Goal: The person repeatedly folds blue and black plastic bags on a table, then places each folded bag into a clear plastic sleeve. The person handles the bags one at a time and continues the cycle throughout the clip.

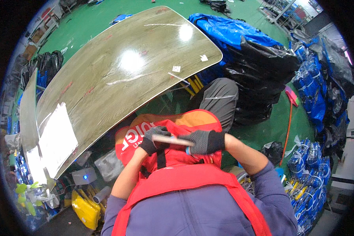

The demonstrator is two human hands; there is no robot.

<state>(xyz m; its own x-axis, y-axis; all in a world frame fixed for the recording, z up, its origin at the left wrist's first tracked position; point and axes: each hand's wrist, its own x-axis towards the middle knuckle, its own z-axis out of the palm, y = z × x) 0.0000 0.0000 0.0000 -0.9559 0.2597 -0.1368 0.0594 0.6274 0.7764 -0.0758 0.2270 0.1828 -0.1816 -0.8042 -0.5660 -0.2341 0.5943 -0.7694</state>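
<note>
The left hand (155, 138) and right hand (205, 142), in striped gloves, are closed around a pale strip (172, 140) that spans the gap between them, though motion blur and the gloves hide its ends and most fingertips. Below them, the red apron (188, 171) is partly covered by the forearms; beyond and left, glare bleaches patches of the table (106, 84), and far right, the dark rim crops wrapped blue bundles (308, 80).
</note>
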